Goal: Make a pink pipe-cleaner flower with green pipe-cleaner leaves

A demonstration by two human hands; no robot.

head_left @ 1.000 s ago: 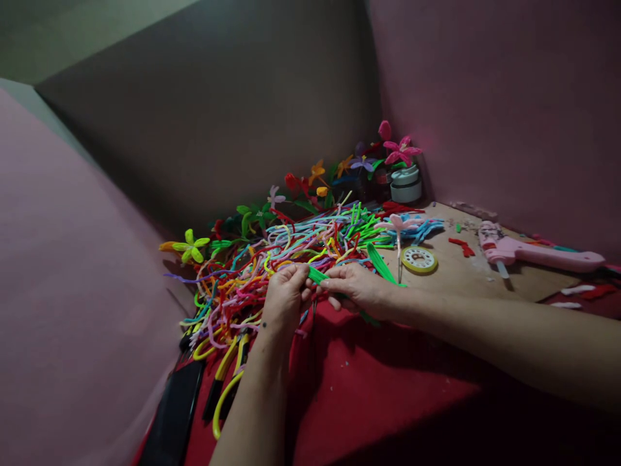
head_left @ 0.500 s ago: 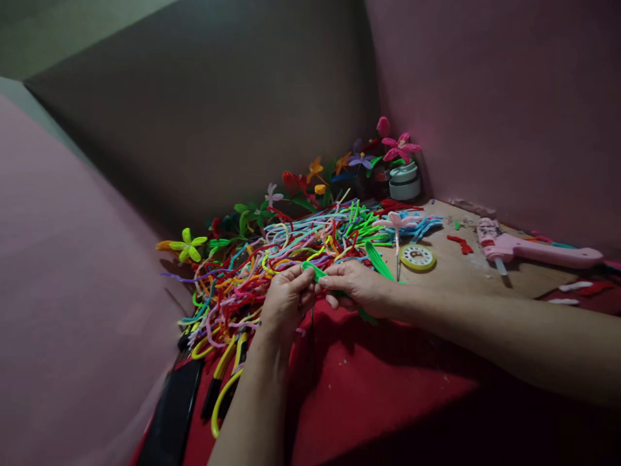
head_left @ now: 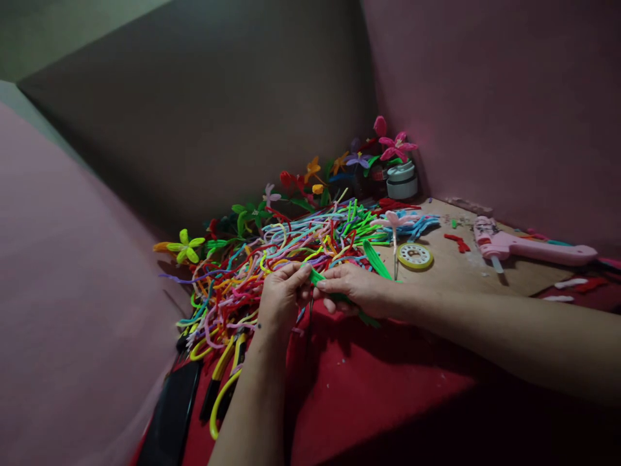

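Note:
A bright green pipe-cleaner piece (head_left: 316, 277) is stretched between my two hands over the red cloth. My left hand (head_left: 285, 288) pinches its upper end between thumb and finger. My right hand (head_left: 353, 288) grips it farther along, and its green tail shows below that palm. Past my right hand lies a green pipe-cleaner leaf (head_left: 376, 260). A light pink pipe-cleaner flower (head_left: 394, 221) on a stem stands just beyond. Behind my hands spreads a tangled heap of coloured pipe cleaners (head_left: 291, 243).
A pink glue gun (head_left: 543, 250) lies on the brown board (head_left: 451, 275) at right, near a yellow-rimmed tape roll (head_left: 415, 257). Yellow-handled pliers (head_left: 226, 362) and a black flat object (head_left: 172, 414) are at left. Finished flowers (head_left: 356, 160) and a grey-lidded jar (head_left: 402, 181) line the back.
My left fingers have shifted slightly on the green piece, and more of it shows between my hands. The whole view has moved a little.

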